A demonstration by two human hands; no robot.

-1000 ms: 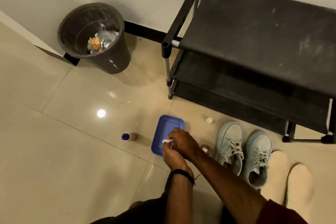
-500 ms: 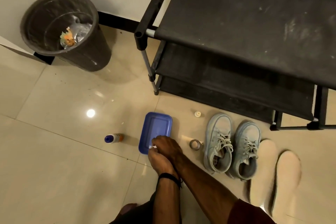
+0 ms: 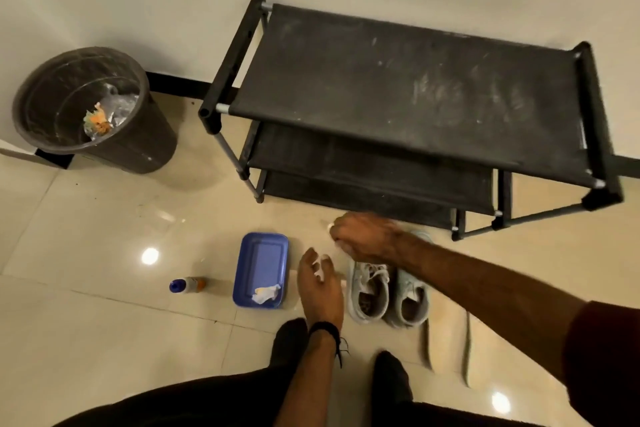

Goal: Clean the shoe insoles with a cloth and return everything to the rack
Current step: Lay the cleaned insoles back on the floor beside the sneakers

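Floor inventory, seen from above your knees.

Your left hand [image 3: 320, 282]: hovers just right of the blue tray [image 3: 260, 255], fingers loosely curled on a small white scrap; a black band sits on the wrist.

Your right hand [image 3: 363, 236]: reaches over the toe of the left grey sneaker [image 3: 369, 291], fingers curled downward. Motion blur hides whether they grip anything; you cannot tell from here.

Blue tray: rectangular, on the tile, with a crumpled white cloth [image 3: 266, 294] lying in its near end.

Small bottle [image 3: 187, 285]: blue cap, orange base, on its side left of the tray.

Grey sneakers: pair side by side, the right one [image 3: 412, 302] touching the left, openings towards you.

Insoles [image 3: 446, 340]: two pale ones, flat on the floor just right of the sneakers, blurred.

Shoe rack [image 3: 408, 87]: black, three fabric shelves, against the wall beyond the sneakers.

Dustbin [image 3: 104, 135]: dark, round, left of the rack, crumpled wrappers inside.
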